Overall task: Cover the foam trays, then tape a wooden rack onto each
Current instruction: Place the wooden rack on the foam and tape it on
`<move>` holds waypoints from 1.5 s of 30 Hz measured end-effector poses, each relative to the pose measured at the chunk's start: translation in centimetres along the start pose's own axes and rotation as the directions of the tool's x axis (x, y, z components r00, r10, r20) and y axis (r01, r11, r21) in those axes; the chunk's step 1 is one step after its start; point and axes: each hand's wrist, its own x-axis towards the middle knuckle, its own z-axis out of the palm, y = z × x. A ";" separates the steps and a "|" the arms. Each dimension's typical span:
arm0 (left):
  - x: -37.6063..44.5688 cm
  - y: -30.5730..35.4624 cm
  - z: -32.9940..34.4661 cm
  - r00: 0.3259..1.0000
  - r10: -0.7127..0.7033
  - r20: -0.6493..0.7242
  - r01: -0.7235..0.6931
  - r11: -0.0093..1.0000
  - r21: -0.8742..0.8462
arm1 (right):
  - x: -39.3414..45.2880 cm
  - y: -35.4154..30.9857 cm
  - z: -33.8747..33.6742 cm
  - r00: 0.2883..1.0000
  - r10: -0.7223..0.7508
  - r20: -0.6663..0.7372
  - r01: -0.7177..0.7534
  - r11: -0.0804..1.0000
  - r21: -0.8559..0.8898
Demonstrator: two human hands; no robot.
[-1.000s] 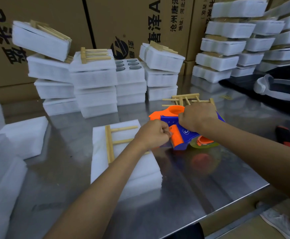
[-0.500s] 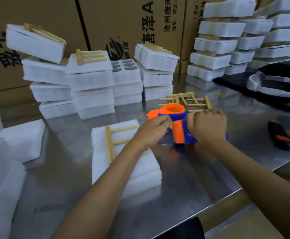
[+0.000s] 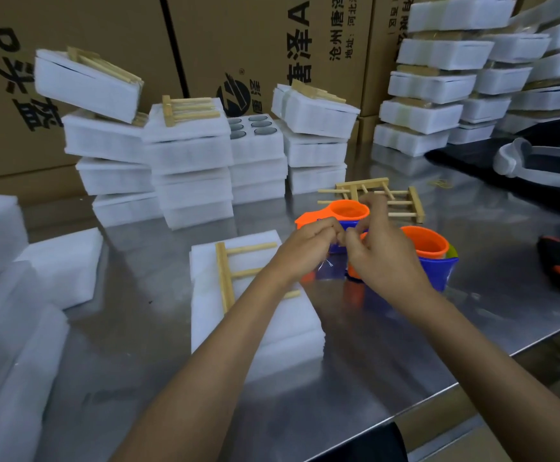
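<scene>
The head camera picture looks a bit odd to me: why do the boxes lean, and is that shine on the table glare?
Head view: the wide-angle lens bends the cardboard boxes and foam stacks outward near the edges. The steel table mirrors the stacks and shows soft glare. Both hands at the tape dispenser look slightly motion-blurred.

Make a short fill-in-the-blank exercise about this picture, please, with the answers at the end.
1. The wooden rack lies on a white ____ tray.
2. Both hands, left hand and right hand, work at the orange and ____ tape dispenser.
3. Loose wooden racks lie on the ____ table behind the hands.

Answers: foam; blue; metal
</scene>
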 end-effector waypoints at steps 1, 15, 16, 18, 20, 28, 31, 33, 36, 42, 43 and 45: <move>-0.1 0.0 0.0 1.000 -0.001 -0.006 0.001 1.000 -0.009 | -0.2 -0.2 0.2 0.999 0.036 0.033 -0.038 0.998 0.047; -0.4 -0.5 1.0 0.997 0.010 -0.077 0.039 0.795 0.605 | -1.1 0.3 2.2 0.978 -0.023 0.208 0.077 0.965 -0.251; -0.4 -0.6 1.1 0.995 0.008 -0.095 0.051 0.799 0.599 | -1.3 0.4 2.5 0.977 -0.008 0.215 0.066 0.962 -0.265; -0.3 -0.7 1.0 0.992 0.048 -0.114 0.024 0.828 0.561 | -1.9 0.8 3.1 0.980 0.021 0.198 0.032 0.966 -0.258; -0.2 -0.5 0.6 0.984 0.101 -0.145 -0.039 0.923 0.382 | -2.2 1.2 3.7 0.982 0.048 0.182 -0.005 0.973 -0.229; -3.2 0.7 -6.6 0.861 0.221 -0.458 -0.192 0.975 0.109 | -2.6 1.2 6.0 0.973 0.138 0.184 -0.110 0.982 -0.152; -5.4 -1.5 -9.5 0.781 0.101 -0.616 -0.027 0.991 0.128 | -2.8 0.7 6.6 0.964 0.146 0.221 -0.131 0.988 -0.083; -7.0 -4.3 -10.9 0.720 -0.078 -0.690 0.268 0.948 0.173 | -3.2 0.5 7.2 0.956 0.159 0.245 -0.152 0.987 -0.046; -9.1 -7.8 -10.9 0.772 -0.386 -0.505 0.519 0.842 0.148 | -3.6 0.6 7.7 0.948 0.171 0.267 -0.171 0.985 -0.026; -10.4 -8.3 -9.9 0.804 -0.502 -0.320 0.316 0.816 -0.484 | -3.4 -0.4 8.6 0.958 0.217 0.189 -0.215 0.976 -0.027; -10.4 -8.3 -10.0 0.828 -0.446 -0.341 0.231 0.824 -0.517 | -3.2 -0.8 8.8 0.965 0.222 0.139 -0.226 0.974 0.013; -10.2 -8.1 -10.6 0.870 -0.289 -0.399 0.024 0.834 -0.552 | -2.4 -1.9 9.2 0.971 0.228 0.065 -0.234 0.966 0.112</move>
